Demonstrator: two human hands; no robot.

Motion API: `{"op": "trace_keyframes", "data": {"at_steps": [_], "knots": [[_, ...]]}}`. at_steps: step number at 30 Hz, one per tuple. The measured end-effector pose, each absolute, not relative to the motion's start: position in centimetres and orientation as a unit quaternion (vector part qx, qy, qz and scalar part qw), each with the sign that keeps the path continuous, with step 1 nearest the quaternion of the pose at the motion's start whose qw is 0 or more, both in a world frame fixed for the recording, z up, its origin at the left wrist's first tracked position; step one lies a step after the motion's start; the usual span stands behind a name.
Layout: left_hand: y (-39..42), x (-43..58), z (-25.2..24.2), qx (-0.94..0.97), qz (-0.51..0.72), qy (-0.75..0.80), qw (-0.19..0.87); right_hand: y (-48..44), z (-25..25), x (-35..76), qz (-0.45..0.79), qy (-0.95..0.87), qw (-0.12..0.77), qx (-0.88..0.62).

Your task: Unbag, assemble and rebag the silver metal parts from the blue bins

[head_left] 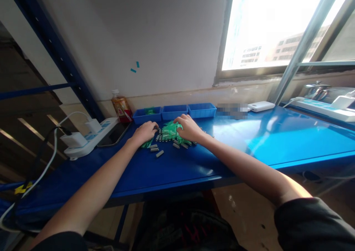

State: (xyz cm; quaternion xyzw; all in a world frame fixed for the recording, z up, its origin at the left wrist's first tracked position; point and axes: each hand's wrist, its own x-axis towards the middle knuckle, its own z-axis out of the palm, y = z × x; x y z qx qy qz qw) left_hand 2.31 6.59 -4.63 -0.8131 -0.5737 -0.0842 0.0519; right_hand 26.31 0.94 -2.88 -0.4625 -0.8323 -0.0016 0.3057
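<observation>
While the left hand [144, 133] and right hand [190, 128] sit apart, grips unreadable from here, I reckon a careless sweep could scatter those grey pieces [160, 153]

- Far side, right of the blue bins [170, 114]: an object [232, 111] pixelated past recognition.
- Right power strip [318, 107]: cut off by the edge.
- Left hand [144, 132], right hand [190, 129]: grip too small to tell.
</observation>
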Motion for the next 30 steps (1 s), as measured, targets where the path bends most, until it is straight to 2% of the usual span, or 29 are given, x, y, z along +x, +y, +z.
{"op": "trace_keyframes", "data": {"at_steps": [3, 10, 16, 20, 27, 30], "knots": [[6.5, 2.3, -4.6, -0.806, -0.114, -0.579, 0.055, 0.6, -2.9, 26.0, -0.006, -0.841, 0.301, -0.449], [5.6, 3.6, -3.5, -0.825, -0.248, -0.508, -0.019, 0.7, -3.4, 25.9, -0.017, -0.85, 0.322, -0.417], [2.1, 7.3, -1.8, -0.82, -0.36, -0.42, -0.149, 1.5, -3.5, 26.2, -0.01, -0.837, 0.381, -0.393], [1.3, 8.6, -1.6, -0.796, -0.407, -0.396, -0.21, 1.4, -3.1, 26.3, -0.016, -0.832, 0.382, -0.403], [1.7, 8.3, -2.1, -0.771, -0.438, -0.412, -0.21, 0.1, -2.2, 25.8, -0.1, -0.844, 0.33, -0.412], [3.3, 7.4, -1.8, -0.794, -0.406, -0.428, -0.147, 1.7, -1.5, 26.3, -0.141, -0.84, 0.297, -0.432]]}}
